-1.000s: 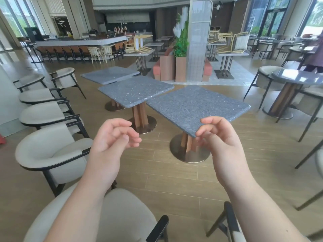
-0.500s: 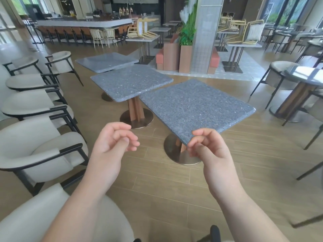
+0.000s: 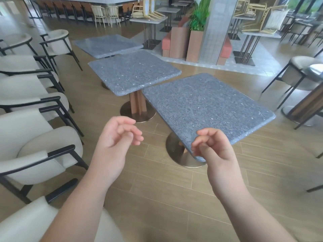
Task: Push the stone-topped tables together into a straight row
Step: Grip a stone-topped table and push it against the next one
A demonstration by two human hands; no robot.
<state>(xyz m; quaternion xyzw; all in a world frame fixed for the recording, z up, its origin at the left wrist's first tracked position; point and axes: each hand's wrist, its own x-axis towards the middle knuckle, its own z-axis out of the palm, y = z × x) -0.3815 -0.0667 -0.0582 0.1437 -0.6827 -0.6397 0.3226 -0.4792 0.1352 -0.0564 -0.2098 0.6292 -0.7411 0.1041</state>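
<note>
Three grey speckled stone-topped tables stand in a staggered line running away from me, each turned at a slightly different angle. The nearest table (image 3: 206, 109) is ahead to the right, and its far left corner almost meets the middle table (image 3: 134, 72). The far table (image 3: 106, 45) lies behind that one. My right hand (image 3: 213, 151) hovers with loosely curled fingers at the nearest table's near corner and holds nothing. I cannot tell whether it touches the edge. My left hand (image 3: 115, 142) is raised over the floor left of that table, fingers curled and apart, holding nothing.
A row of cream armchairs (image 3: 35, 151) with black frames lines the left side. A dark round table (image 3: 314, 95) and a cream chair (image 3: 300, 72) stand to the right. A tiled pillar (image 3: 215, 30) with planters rises behind the tables. Wood floor lies between me and the tables.
I have come closer to the tables and now look down more steeply. Both hands keep the same curled pose, and the right hand now sits at the nearest table's corner.
</note>
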